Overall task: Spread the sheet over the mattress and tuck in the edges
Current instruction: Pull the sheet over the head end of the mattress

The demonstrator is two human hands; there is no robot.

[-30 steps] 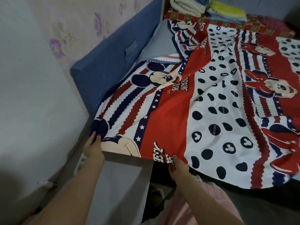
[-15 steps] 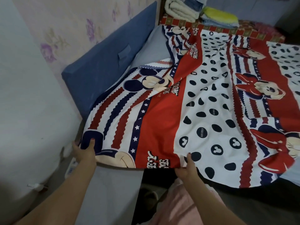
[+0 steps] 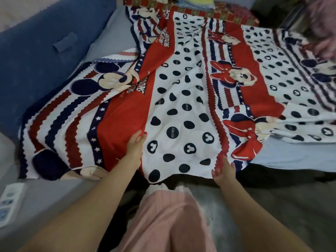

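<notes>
Cloth of this kind is thin, light and very soft, so the sheet (image 3: 181,99) will follow your pull at once but will also wrinkle and slide back when you let go. It lies over most of the mattress (image 3: 283,155), bunched in long folds through the middle. Pale blue mattress is bare beside the sheet's right near edge and also at the far left, next to the blue padded side panel (image 3: 45,57). At the near edge the sheet hangs a little over the front of the mattress.

Your left hand (image 3: 135,145) rests on top of the sheet, where the red band meets the dotted white band, with its fingers (image 3: 140,135) nearly straight and gripping nothing. Your right hand (image 3: 222,172) is at the sheet's near edge, by the red zigzag border, fingers spread and loose; I cannot tell if it touches the cloth, but it holds nothing.

I judge that spreading is only partly done and tucking is not begun. Take the sheet by its hem, near the corners, not in the middle, because a pull from the middle only makes new folds. Pull low and flat toward the bare right part of the mattress.
</notes>
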